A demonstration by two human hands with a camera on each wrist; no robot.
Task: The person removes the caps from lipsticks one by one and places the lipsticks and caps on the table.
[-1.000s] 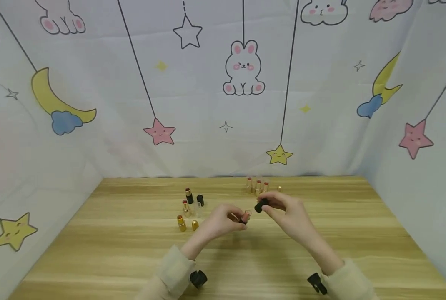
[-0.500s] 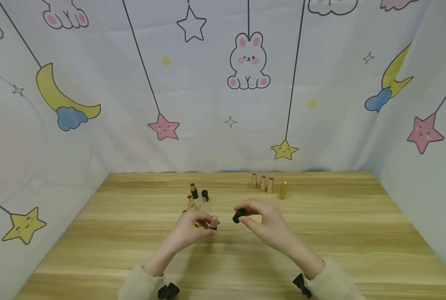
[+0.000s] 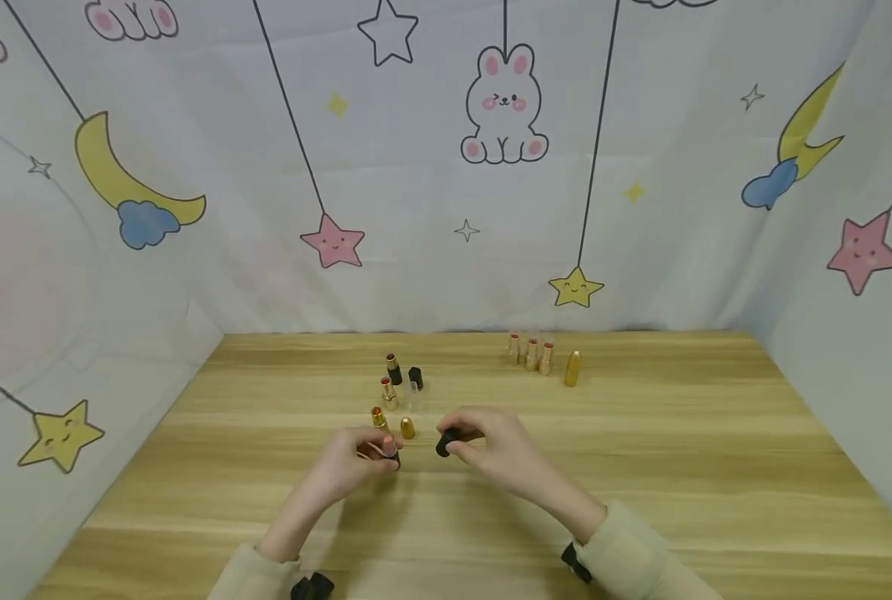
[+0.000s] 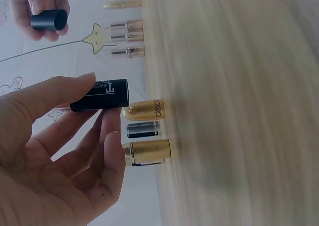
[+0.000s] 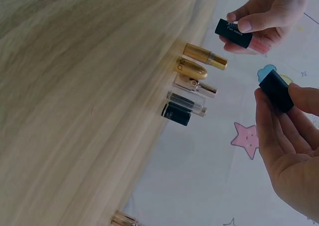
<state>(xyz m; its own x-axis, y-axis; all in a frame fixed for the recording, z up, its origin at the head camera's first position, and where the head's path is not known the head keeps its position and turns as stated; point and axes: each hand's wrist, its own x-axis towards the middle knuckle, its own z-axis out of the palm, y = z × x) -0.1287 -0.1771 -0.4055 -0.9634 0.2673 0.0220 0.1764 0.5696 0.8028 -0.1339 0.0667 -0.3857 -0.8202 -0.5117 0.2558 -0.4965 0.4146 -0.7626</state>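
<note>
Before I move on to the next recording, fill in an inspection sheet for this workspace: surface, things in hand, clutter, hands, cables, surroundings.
Surface: wood-grain tabletop, streaked light and dark.
Things in hand: uncapped black-tubed lipstick, pink tip showing; black cylindrical cap, apart from it.
Clutter: left of centre, open gold lipstick, gold cap, rose-gold lipstick, clear cap, black-and-gold lipstick, standing black cap; back right, three rose-gold lipsticks and a gold bullet-shaped tube.
Hands: left hand holds the black-tubed lipstick; right hand pinches the black cylindrical cap.
Cables: nothing seen.
Surroundings: white curtain printed with stars, moons and a rabbit.
</note>
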